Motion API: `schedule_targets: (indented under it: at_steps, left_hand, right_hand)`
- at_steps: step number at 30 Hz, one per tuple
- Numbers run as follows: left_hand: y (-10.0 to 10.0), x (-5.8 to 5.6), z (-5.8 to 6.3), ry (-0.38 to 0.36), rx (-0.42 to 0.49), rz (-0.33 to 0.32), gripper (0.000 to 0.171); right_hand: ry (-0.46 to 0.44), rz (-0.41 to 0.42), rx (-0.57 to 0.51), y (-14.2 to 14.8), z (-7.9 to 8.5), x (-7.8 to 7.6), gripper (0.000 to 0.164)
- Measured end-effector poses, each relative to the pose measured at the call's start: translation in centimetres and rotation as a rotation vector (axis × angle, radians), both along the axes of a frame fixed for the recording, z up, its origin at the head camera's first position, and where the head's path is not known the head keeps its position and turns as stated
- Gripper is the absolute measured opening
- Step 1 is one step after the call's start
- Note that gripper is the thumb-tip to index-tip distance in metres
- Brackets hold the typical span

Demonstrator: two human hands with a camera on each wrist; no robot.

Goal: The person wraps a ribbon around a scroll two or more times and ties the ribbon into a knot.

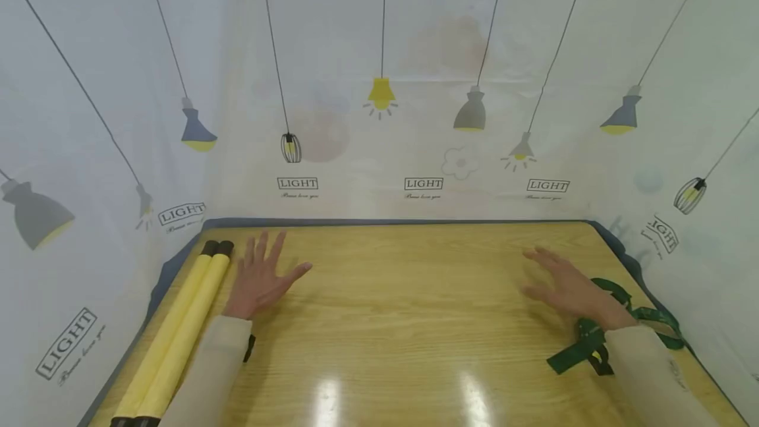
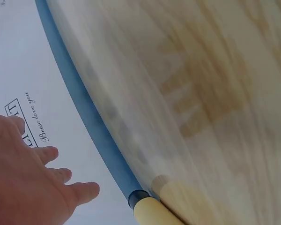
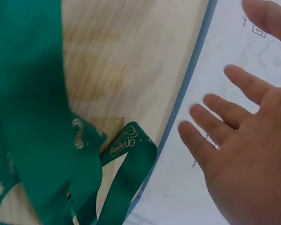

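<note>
My left hand [image 1: 259, 280] is spread over the left part of the wooden table, fingers straight, thumb out, holding nothing. Beside it lie two yellow rods with black end caps [image 1: 184, 331], side by side along the table's left edge; one capped end [image 2: 152, 208] shows low in the left wrist view. On the right, my right hand [image 1: 563, 283] reaches inward with extended fingers and holds nothing. A loose green ribbon with printed lettering [image 1: 578, 352] lies in loops below and beyond that wrist. In the right wrist view the ribbon [image 3: 131, 159] fills the left side, apart from the fingers.
The wooden table [image 1: 391, 295] has a blue-grey strip [image 1: 379, 221] along its back and sides. White sheeting printed with hanging lamps [image 1: 356, 31] rises on three sides. Light reflects off the tabletop's near part.
</note>
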State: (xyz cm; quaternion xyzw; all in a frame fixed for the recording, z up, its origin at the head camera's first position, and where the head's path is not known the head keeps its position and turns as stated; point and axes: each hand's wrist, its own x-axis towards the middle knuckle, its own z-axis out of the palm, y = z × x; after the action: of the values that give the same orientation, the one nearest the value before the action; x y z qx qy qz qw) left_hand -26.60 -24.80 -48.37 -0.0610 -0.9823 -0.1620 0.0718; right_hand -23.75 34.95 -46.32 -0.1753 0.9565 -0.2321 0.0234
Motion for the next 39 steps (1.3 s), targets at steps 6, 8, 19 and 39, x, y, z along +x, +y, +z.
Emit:
schedule_targets:
  at_steps: [6,8,19,39]
  left_hand:
    - [0.6,0.3,0.2,-0.038,0.124,-0.052,0.099]
    - [0.9,0.5,0.2,-0.054,0.166,-0.065,0.096]
    - [3.1,1.8,0.0,-0.088,0.352,-0.12,0.089]
    - [5.8,4.1,-0.1,-0.09,0.527,-0.214,0.079]
  right_hand:
    - [-0.12,0.05,-0.073,0.0,0.8,2.2,0.075]
    - [-0.125,0.076,-0.089,0.0,0.8,2.7,0.072]
    - [-0.115,0.216,0.021,1.2,0.1,4.9,0.065]
    - [-0.239,0.208,0.036,2.2,-0.8,6.3,0.037]
